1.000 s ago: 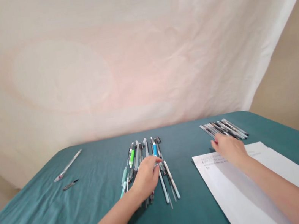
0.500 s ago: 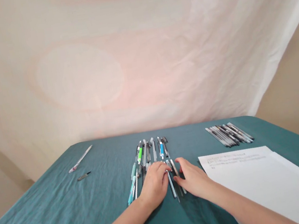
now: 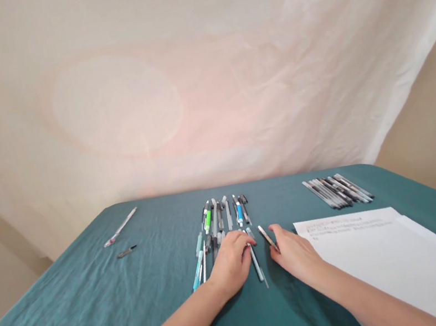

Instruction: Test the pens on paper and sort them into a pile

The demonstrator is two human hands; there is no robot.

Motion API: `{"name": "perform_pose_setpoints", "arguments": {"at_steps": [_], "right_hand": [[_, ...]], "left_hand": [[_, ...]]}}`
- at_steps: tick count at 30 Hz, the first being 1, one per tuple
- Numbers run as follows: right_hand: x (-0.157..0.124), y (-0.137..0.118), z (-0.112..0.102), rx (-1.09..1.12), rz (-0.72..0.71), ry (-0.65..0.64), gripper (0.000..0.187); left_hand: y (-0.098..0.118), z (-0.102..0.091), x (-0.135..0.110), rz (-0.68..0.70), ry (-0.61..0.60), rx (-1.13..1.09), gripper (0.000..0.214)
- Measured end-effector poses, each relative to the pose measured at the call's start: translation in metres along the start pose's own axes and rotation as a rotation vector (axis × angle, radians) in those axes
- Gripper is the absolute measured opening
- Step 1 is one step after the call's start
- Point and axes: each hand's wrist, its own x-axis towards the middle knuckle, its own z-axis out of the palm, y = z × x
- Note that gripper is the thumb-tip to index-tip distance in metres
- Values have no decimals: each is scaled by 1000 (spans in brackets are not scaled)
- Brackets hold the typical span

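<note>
- Even, soft, moderately bright light; its source is out of sight.
- The pale hanging sheet [image 3: 204,86] looks lightest toward the upper right; the top right corner darkens.
- A soft-edged shadow lies on the green cloth [image 3: 100,307] beside the right hand [image 3: 295,250].
- The paper [image 3: 380,269] shows bright white, its handwriting [image 3: 347,224] smeared past reading.
- Wide-angle stretching pulls at both forearms [image 3: 364,300] near the bottom edge.

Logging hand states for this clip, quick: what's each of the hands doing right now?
Left hand: curled over the middle pens; grip cannot be told.
Right hand: closed, holding a pen.
</note>
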Motion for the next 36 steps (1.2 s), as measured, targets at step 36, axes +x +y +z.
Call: {"name": "perform_pose_setpoints", "arguments": {"at_steps": [36], "right_hand": [[-8,-14,-11,803,-268,53,17]], "left_hand": [[15,7,4,-563,111,-917,24]]}}
